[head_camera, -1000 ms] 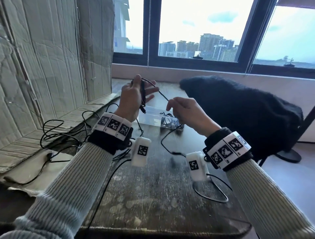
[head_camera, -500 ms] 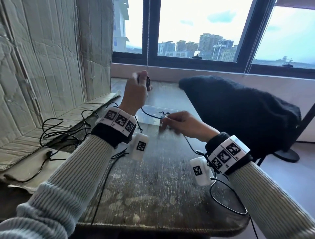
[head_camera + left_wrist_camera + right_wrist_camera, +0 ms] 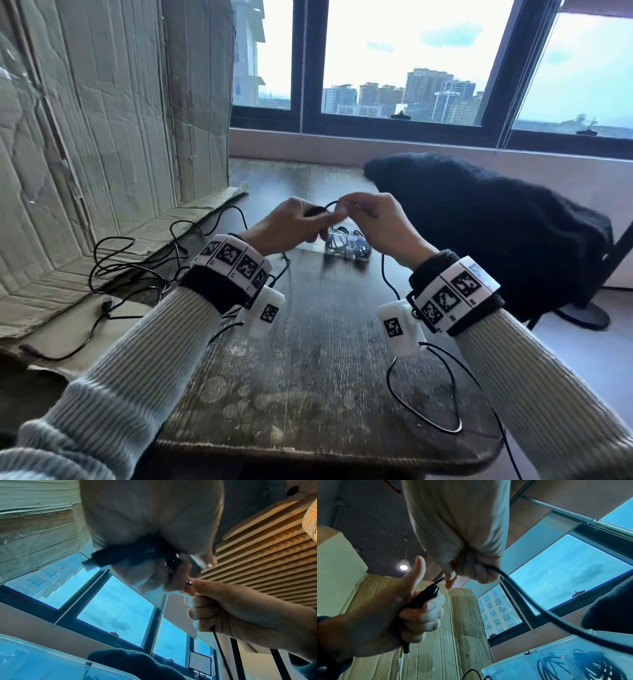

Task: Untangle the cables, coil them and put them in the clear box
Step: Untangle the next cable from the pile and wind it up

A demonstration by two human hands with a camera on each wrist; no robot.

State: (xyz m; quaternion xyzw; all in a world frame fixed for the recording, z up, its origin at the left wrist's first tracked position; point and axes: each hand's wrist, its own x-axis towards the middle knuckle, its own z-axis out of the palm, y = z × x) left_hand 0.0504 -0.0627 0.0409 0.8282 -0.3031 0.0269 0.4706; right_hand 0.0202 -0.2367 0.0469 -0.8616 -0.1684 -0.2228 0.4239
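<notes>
My left hand grips a small coiled bundle of black cable in its fist above the clear box. My right hand pinches the free strand of the same cable right beside the left fingers. From there the strand drops to the table and loops near its front right edge. In the right wrist view the clear box holds coiled black cables. More tangled black cables lie at the left on the cardboard.
Creased cardboard stands and lies along the left. A black fluffy cloth covers a chair at the right, close to the box. The dark worn table ends near me. A window runs along the back.
The left hand has come down from its raised spot and the right hand has risen from near the box. Both now meet above the box, and the strand between them has shortened.
</notes>
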